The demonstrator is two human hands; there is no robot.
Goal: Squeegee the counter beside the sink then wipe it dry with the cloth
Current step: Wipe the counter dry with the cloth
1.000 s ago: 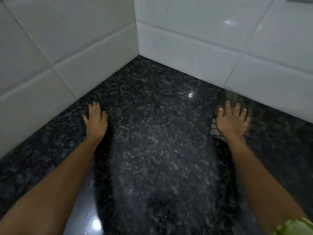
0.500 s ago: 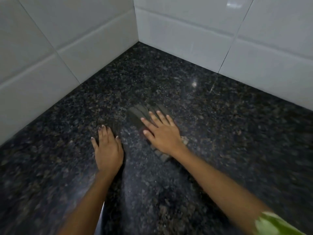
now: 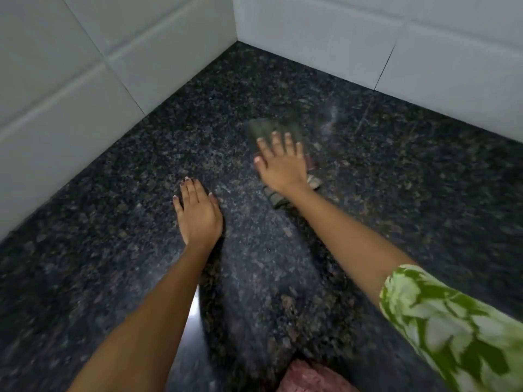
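The dark speckled granite counter (image 3: 113,222) fills the view and runs into a corner of white tiled walls. My right hand (image 3: 280,162) lies flat, palm down, on a grey-green cloth (image 3: 263,128) spread on the counter; cloth shows past the fingertips and behind the wrist, blurred. Left of it, my left hand (image 3: 198,213) rests flat on the bare stone with its fingers together and holds nothing. No squeegee or sink is in view.
White tiled walls (image 3: 70,89) close the counter on the left and at the back (image 3: 424,58), meeting in a corner at the top middle. A pinkish thing (image 3: 308,377) shows at the bottom edge.
My right hand with the cloth swept left from near the back wall to the middle, then edged slightly away. My left hand shifted a little to the right.
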